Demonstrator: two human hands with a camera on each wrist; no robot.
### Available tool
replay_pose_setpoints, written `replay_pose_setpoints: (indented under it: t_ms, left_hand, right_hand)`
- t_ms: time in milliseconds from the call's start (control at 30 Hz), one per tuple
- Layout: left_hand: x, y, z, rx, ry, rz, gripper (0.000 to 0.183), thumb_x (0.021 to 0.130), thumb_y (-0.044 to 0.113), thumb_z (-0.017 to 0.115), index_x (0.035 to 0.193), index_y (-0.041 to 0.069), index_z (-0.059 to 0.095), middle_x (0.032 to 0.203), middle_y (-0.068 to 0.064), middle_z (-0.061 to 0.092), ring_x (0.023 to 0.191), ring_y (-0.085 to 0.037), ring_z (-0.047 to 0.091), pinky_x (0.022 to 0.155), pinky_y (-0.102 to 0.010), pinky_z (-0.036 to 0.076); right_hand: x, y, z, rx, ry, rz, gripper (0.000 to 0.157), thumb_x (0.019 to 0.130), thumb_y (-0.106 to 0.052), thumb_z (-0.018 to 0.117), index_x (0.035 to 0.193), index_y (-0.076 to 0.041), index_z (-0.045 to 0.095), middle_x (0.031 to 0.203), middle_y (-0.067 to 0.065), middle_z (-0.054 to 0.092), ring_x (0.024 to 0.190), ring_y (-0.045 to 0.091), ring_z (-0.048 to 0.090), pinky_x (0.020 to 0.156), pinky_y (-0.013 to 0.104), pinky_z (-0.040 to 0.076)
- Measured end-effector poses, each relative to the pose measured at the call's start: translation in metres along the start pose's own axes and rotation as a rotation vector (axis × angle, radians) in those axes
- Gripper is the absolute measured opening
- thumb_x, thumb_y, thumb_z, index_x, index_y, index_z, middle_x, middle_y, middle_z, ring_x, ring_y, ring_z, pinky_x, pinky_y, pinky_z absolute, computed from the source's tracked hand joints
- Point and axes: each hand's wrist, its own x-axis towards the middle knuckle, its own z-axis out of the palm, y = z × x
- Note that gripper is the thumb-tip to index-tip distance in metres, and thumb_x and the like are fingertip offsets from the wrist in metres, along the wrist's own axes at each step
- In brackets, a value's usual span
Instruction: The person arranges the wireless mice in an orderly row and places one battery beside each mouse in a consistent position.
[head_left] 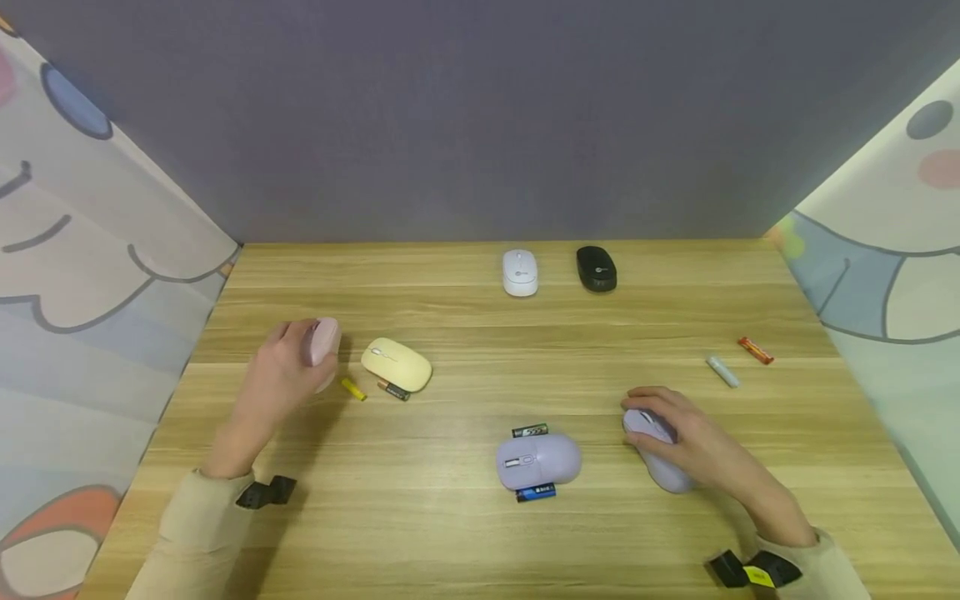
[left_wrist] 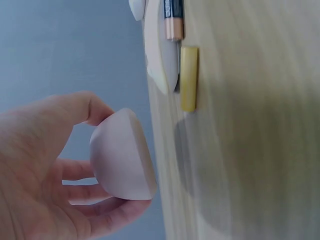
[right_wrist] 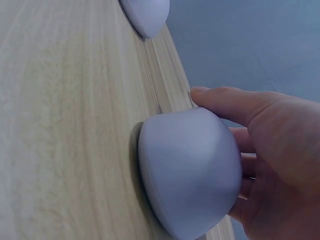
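My left hand [head_left: 283,371] grips a pale pink computer mouse [head_left: 326,337] by its sides, thumb on one side and fingers on the other. In the left wrist view the pink mouse [left_wrist: 122,157] is tilted above the wooden table, its shadow cast on the wood. Just right of that hand lies a small yellow battery [head_left: 354,389]. At the right, my right hand [head_left: 693,437] holds a lavender mouse [head_left: 667,467], with the thumb along its near side. This lavender mouse [right_wrist: 190,170] sits low at the tabletop in the right wrist view.
A yellow mouse [head_left: 397,363] has a dark battery [head_left: 393,391] beside it. Front centre, another lavender mouse [head_left: 555,461] lies between a green-black battery [head_left: 530,431] and a blue battery [head_left: 536,492]. White [head_left: 520,273] and black [head_left: 597,269] mice stand at the back; silver [head_left: 723,372] and red [head_left: 755,350] batteries, right.
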Motion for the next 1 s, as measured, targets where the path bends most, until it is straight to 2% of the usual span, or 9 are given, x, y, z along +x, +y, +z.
replay_pose_setpoints:
  t_ms: [100, 233, 467, 700, 1000]
  left_hand:
    - [0.012, 0.001, -0.004, 0.016, -0.029, -0.013, 0.058, 0.088, 0.017, 0.071, 0.135, -0.013, 0.054, 0.121, -0.041, 0.057, 0.092, -0.056, 0.063, 0.071, -0.069, 0.057]
    - [0.028, 0.004, -0.008, 0.036, -0.066, -0.037, 0.061, 0.09, 0.024, 0.069, 0.138, -0.011, 0.053, 0.125, -0.039, 0.056, 0.093, -0.053, 0.062, 0.069, -0.064, 0.054]
    - [0.057, 0.015, -0.005, 0.027, -0.127, -0.052, 0.065, 0.092, 0.029, 0.066, 0.142, -0.009, 0.05, 0.13, -0.035, 0.054, 0.098, -0.05, 0.06, 0.072, -0.059, 0.056]
    - [0.084, 0.032, 0.003, 0.033, -0.162, -0.036, 0.068, 0.091, 0.029, 0.065, 0.144, -0.009, 0.047, 0.133, -0.034, 0.052, 0.102, -0.052, 0.06, 0.078, -0.061, 0.057]
    - [0.108, 0.045, 0.017, 0.038, -0.207, -0.016, 0.067, 0.092, 0.026, 0.063, 0.145, -0.011, 0.044, 0.138, -0.035, 0.047, 0.11, -0.053, 0.058, 0.088, -0.062, 0.056]
  right_hand:
    - [0.0, 0.0, 0.0, -0.001, 0.001, -0.002, 0.04, 0.086, -0.014, 0.084, 0.124, -0.013, 0.07, 0.132, 0.008, 0.065, 0.117, 0.027, 0.06, 0.1, 0.002, 0.032]
    - [0.0, 0.0, 0.0, 0.003, 0.005, -0.008, 0.041, 0.086, -0.013, 0.085, 0.124, -0.013, 0.07, 0.132, 0.008, 0.065, 0.117, 0.026, 0.06, 0.1, 0.002, 0.032]
    - [-0.001, 0.002, 0.0, 0.007, 0.017, -0.028, 0.042, 0.084, -0.01, 0.085, 0.123, -0.011, 0.07, 0.131, 0.009, 0.065, 0.117, 0.025, 0.059, 0.101, 0.002, 0.031]
    - [-0.001, 0.001, 0.0, 0.011, 0.031, -0.045, 0.044, 0.082, -0.008, 0.086, 0.122, -0.011, 0.07, 0.131, 0.01, 0.066, 0.117, 0.024, 0.059, 0.101, 0.001, 0.03]
    - [0.0, 0.001, 0.0, 0.006, 0.02, -0.035, 0.043, 0.083, -0.01, 0.086, 0.123, -0.011, 0.07, 0.132, 0.009, 0.065, 0.117, 0.026, 0.059, 0.102, 0.001, 0.029]
